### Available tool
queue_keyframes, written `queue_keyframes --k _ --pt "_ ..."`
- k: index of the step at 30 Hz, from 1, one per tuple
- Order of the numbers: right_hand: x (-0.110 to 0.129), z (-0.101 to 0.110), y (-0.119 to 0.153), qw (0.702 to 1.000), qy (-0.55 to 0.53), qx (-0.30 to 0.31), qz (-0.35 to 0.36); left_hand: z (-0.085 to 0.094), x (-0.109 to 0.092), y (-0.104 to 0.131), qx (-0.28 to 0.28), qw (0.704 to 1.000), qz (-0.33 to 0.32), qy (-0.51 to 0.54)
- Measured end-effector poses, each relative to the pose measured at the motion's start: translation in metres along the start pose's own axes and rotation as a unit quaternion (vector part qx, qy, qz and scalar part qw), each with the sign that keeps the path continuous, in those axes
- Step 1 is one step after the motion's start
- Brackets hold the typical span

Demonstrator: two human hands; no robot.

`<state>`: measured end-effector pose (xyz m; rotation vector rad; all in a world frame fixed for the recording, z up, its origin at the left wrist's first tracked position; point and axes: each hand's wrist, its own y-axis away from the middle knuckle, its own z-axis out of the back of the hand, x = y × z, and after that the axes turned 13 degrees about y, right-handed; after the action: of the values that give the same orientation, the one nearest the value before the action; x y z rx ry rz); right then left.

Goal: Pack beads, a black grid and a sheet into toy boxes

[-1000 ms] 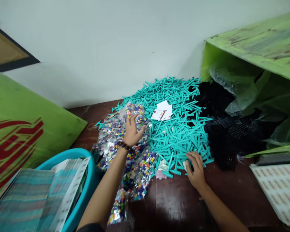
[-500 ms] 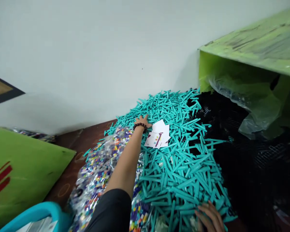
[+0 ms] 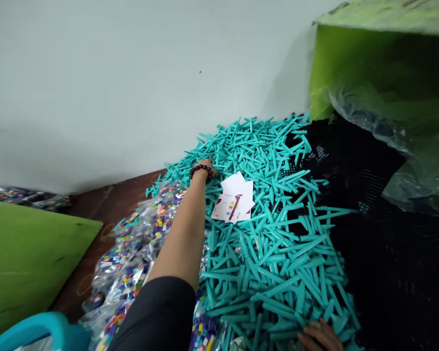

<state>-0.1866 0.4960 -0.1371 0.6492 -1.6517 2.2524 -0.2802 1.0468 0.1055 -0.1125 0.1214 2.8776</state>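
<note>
Teal hammer-shaped pieces (image 3: 278, 263) surround the white cards (image 3: 237, 195). Left hand (image 3: 208, 167) reaches among them, beyond-left of the cards; right hand (image 3: 321, 336) rests nearer, right. Both hands: finger opening and hold undeterminable.

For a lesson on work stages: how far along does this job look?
Seemingly early. Small multicolored pieces already sit in clear bags. The left hand reaches into loose teal plastic hammers; the right hand is at their near edge, any grip hidden. Those hammers look left to handle, printed cards on top.
</note>
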Motion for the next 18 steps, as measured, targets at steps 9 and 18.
queue_keyframes --k 9,18 --pt "0.019 0.001 -0.007 0.998 0.019 0.003 -0.058 0.006 -0.012 0.03 -0.058 0.998 0.007 0.03" --pt "0.029 0.019 -0.03 0.995 0.04 0.082 -0.036 0.046 -0.022 0.067 -0.183 0.981 -0.024 0.061"
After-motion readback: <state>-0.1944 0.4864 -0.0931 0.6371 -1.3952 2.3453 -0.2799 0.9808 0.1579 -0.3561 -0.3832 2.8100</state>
